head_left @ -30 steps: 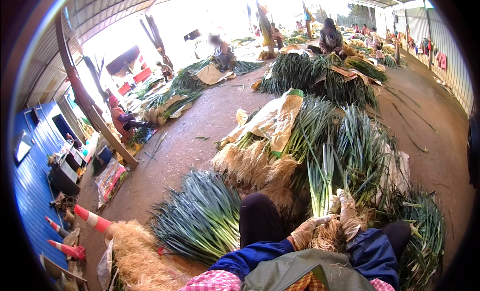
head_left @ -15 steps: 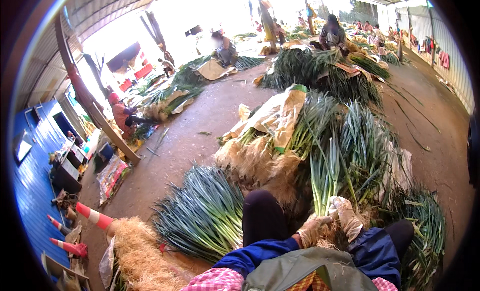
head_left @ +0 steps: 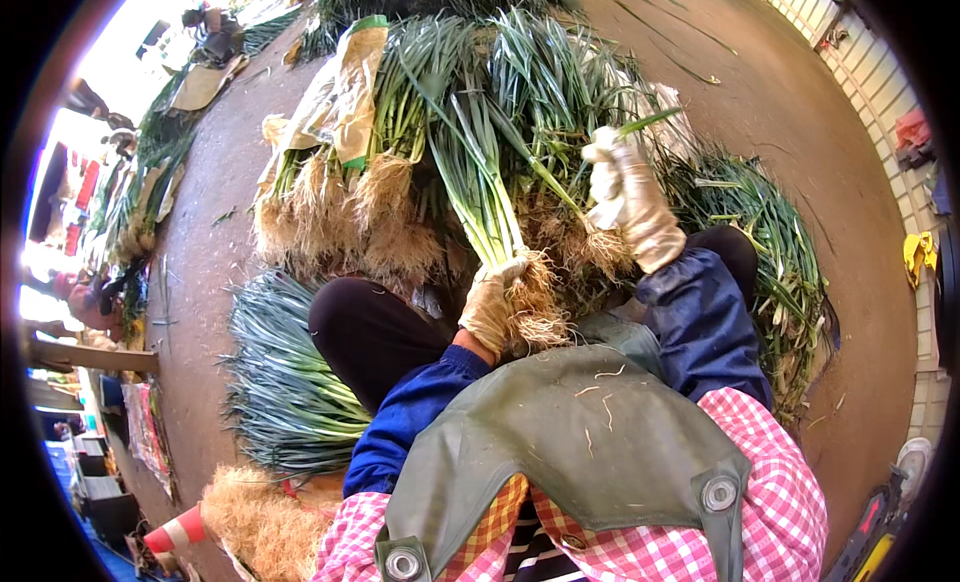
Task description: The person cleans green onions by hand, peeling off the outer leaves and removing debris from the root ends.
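Note:
My left hand [head_left: 488, 304], in a pale work glove, is closed around the lower stalks of a bunch of green onions [head_left: 480, 207]. Their pale roots [head_left: 537, 300] hang beside the glove, and the green tops point away from me. To the right, my gloved right hand [head_left: 632, 197] is raised apart from that bunch, its fingers drawn together. A bright green leaf [head_left: 652, 120] sticks out by its fingertips, apparently pinched there. Just left of this hand, a loose green onion [head_left: 560, 187] lies slantwise with its roots toward me.
Ahead is a large heap of green onions [head_left: 545, 77], partly under a tan sack [head_left: 358, 92]. Another pile [head_left: 285, 367] lies by my left knee, more [head_left: 765, 252] by my right. Tan fibrous material [head_left: 265, 517] and a red-and-white cone [head_left: 178, 532] are at lower left.
My view has tilted down and swung right. My right hand has left the bunch and lifted away to the right, a green leaf now at its fingers. My left hand keeps its hold.

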Motion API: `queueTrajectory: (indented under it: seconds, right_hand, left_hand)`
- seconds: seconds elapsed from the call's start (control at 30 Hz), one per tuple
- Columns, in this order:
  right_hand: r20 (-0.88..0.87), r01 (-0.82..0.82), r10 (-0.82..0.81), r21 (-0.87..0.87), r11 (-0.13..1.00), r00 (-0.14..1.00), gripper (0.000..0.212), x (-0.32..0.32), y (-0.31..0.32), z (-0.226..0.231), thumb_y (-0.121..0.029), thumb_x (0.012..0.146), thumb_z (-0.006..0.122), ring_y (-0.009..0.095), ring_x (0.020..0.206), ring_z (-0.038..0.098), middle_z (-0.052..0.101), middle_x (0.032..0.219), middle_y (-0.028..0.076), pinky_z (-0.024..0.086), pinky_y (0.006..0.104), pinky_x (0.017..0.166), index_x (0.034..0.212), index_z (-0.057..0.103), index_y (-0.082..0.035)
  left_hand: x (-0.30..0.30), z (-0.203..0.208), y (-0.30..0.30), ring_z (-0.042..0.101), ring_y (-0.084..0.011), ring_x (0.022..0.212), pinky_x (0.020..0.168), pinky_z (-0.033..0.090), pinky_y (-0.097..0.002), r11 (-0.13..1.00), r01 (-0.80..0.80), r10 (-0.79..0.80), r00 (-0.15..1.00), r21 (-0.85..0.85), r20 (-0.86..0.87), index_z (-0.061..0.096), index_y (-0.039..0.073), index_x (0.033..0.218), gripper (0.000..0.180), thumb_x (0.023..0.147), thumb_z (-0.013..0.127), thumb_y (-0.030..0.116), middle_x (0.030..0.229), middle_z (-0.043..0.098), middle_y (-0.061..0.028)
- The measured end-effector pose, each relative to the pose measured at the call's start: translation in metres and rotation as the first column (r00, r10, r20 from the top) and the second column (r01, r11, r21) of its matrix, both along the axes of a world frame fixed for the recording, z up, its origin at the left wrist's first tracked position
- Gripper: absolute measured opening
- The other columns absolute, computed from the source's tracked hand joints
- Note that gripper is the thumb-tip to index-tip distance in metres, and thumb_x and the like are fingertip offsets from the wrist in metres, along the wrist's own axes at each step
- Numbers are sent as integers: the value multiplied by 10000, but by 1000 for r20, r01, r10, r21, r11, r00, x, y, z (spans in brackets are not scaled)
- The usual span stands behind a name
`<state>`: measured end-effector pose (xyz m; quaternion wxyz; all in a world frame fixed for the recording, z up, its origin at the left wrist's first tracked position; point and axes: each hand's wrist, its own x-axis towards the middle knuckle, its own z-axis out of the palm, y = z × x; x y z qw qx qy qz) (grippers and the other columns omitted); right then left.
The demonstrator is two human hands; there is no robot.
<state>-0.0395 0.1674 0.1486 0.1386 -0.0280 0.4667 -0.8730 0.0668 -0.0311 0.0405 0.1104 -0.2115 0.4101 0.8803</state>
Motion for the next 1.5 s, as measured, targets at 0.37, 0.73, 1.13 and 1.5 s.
queueTrajectory:
  seconds: [0.37,0.73,1.13,1.5]
  right_hand:
    - [241,-382,297,580,720,924,202,-27,-93,-121,-243,875,642,96,711,549,628,846,-11,449,256,640,948,633,-55]
    - [397,-476,440,-7,879,806,363,-10,-80,-124,-290,912,597,106,754,617,668,900,40,522,246,660,1179,606,-44]
    - [-31,0,47,835,550,998,293,-86,-89,-113,-309,778,700,223,738,593,657,813,87,450,341,692,900,656,-46]
    - [-534,522,59,841,146,844,289,-50,-88,-114,-281,893,569,365,851,603,624,911,193,469,439,720,1017,544,-20]
  left_hand:
    - [1,-5,-7,642,-177,744,662,548,-302,999,-7,4,997,33,77,638,11,1023,195,837,610,64,882,661,-62]
    - [6,4,-8,652,-220,851,757,548,-355,896,-16,-33,994,443,103,602,7,1111,248,889,555,108,997,658,-119]
    - [-6,13,9,663,-203,717,590,547,-307,991,55,-57,998,120,20,601,-12,1041,260,802,673,59,836,654,-87]
    - [-9,-7,15,658,-206,676,542,527,-303,989,42,-55,995,139,89,609,17,1007,239,789,685,81,829,664,-104]
